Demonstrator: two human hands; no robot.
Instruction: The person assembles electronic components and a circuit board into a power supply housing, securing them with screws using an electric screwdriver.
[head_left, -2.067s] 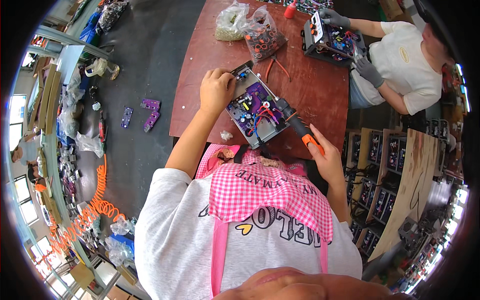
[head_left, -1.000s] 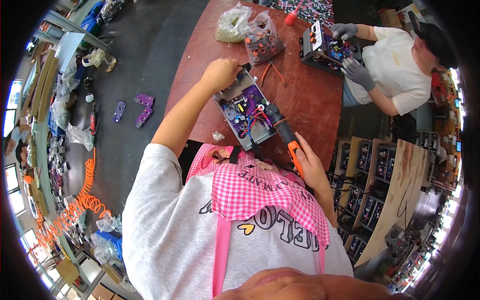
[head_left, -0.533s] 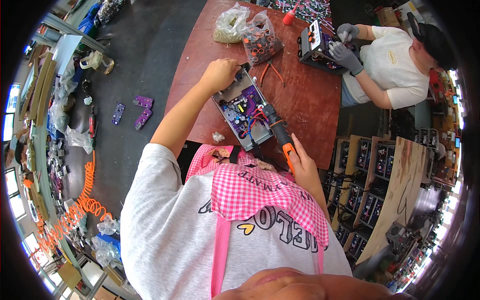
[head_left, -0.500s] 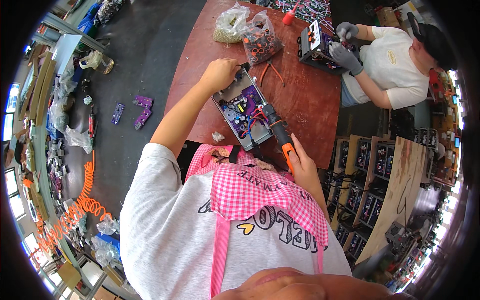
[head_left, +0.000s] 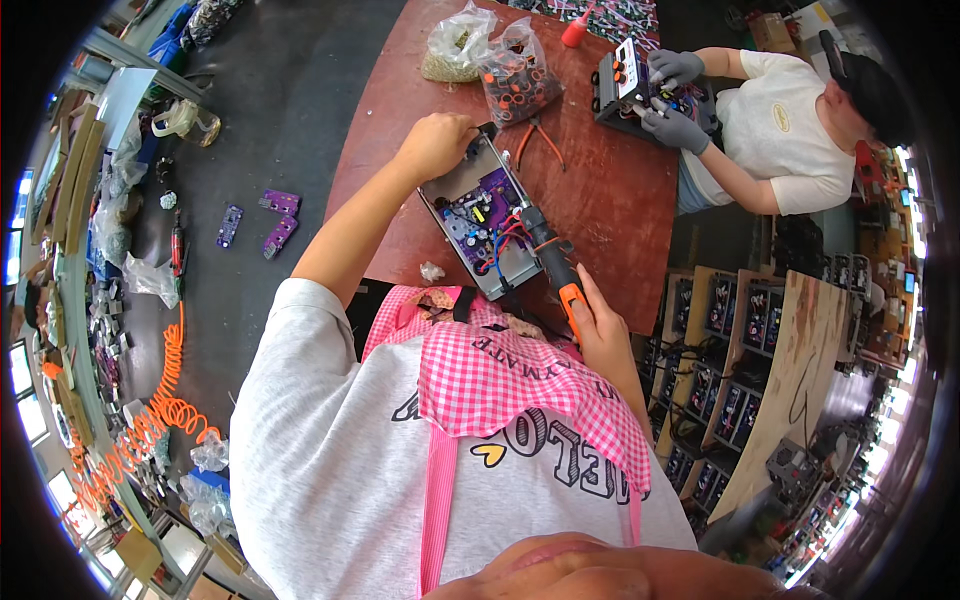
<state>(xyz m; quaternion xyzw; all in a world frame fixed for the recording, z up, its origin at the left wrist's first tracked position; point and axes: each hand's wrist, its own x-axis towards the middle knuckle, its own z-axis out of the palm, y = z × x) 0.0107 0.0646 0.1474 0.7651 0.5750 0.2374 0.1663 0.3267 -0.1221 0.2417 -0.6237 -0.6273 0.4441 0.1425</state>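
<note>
Screwdriving is seemingly in hand: the power screwdriver [head_left: 553, 262] is gripped by the right hand [head_left: 605, 328] at the metal chassis [head_left: 519, 264] on the red table [head_left: 612, 215]; the left hand's [head_left: 437, 146] grip cannot be told. Steady alignment is called for.

The worktop [head_left: 620, 220] is reddish brown. On it, between the left fingers [head_left: 462, 122] and the right fingers [head_left: 588, 289], lies a case [head_left: 520, 268]. Beyond the left fingers lie a pale bag [head_left: 452, 58] and a dark bag [head_left: 518, 85], with pliers [head_left: 553, 144] to the right. Farther beyond is a red bottle [head_left: 575, 32]. A black unit [head_left: 626, 78] stands beyond the right fingers; well to their left lies a white scrap [head_left: 431, 271].
</note>
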